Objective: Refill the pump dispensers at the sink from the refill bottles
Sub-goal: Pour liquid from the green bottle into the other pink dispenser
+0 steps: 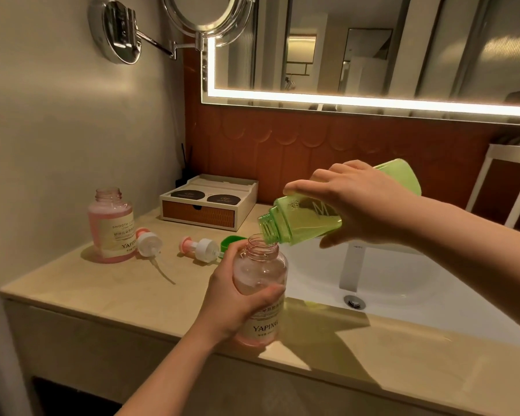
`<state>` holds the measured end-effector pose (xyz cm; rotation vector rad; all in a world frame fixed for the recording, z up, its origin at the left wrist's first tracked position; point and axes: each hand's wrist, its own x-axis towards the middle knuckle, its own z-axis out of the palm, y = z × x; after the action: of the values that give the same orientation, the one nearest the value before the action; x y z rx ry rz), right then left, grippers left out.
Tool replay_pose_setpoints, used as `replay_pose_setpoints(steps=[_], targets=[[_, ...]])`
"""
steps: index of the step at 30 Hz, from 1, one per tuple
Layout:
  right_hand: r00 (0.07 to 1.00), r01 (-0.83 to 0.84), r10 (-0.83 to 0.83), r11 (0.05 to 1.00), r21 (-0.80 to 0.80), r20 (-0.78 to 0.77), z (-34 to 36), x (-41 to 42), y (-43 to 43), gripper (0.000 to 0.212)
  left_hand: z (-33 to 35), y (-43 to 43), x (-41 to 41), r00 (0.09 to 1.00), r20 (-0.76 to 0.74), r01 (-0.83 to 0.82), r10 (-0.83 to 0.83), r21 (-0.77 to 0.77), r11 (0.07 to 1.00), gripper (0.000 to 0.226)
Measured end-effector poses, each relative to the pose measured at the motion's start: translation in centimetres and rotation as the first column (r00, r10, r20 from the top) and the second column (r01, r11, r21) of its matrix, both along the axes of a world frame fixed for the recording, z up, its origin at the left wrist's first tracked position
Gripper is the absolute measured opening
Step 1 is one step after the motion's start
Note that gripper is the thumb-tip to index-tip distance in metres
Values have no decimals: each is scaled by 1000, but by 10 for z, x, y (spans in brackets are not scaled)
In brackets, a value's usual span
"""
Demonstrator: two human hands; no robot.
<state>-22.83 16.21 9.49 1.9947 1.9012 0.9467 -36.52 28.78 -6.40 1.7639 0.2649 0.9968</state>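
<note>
My left hand [231, 298] grips an open pink dispenser bottle [260, 276] upright at the counter's front edge, beside the sink. My right hand [357, 205] holds a green refill bottle [300, 222] tilted down to the left, its open mouth just above the pink bottle's neck. A second open pink dispenser bottle [111, 228] stands at the far left of the counter. Two pump heads [149, 243] [200, 249] lie on the counter between the bottles. A green cap [230, 241] lies behind my left hand.
The white sink basin [388, 283] with a faucet [351, 267] and drain [354, 302] lies to the right. A tray box [207, 202] sits at the back by the wall, with a reed diffuser [184, 169]. A lit mirror hangs above.
</note>
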Motion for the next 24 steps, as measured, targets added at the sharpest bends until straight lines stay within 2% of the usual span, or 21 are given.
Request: replay_pose_setpoints(steps=[4, 7, 10, 14, 17, 24], targets=[[954, -6, 9, 1000, 9, -300, -20, 5, 13, 96, 1, 13, -12, 998, -28, -49, 49, -4, 999, 76], [825, -32, 52, 998, 46, -563, -38, 5, 24, 89, 2, 23, -19, 993, -50, -108, 109, 25, 994, 73], [680, -23, 113, 991, 132, -724, -54, 1, 33, 79, 2, 37, -23, 983, -85, -164, 165, 21, 986, 72], [581, 41, 201, 960, 276, -788, -68, -4, 51, 70, 5, 53, -24, 965, -132, -224, 228, 47, 974, 78], [523, 120, 268, 917, 381, -809, -72, -4, 66, 65, 10, 64, -25, 949, -148, -273, 277, 47, 961, 69], [461, 284, 336, 821, 496, -821, -72, 8, 108, 58, 22, 104, -29, 868, -250, -403, 429, 150, 903, 76]])
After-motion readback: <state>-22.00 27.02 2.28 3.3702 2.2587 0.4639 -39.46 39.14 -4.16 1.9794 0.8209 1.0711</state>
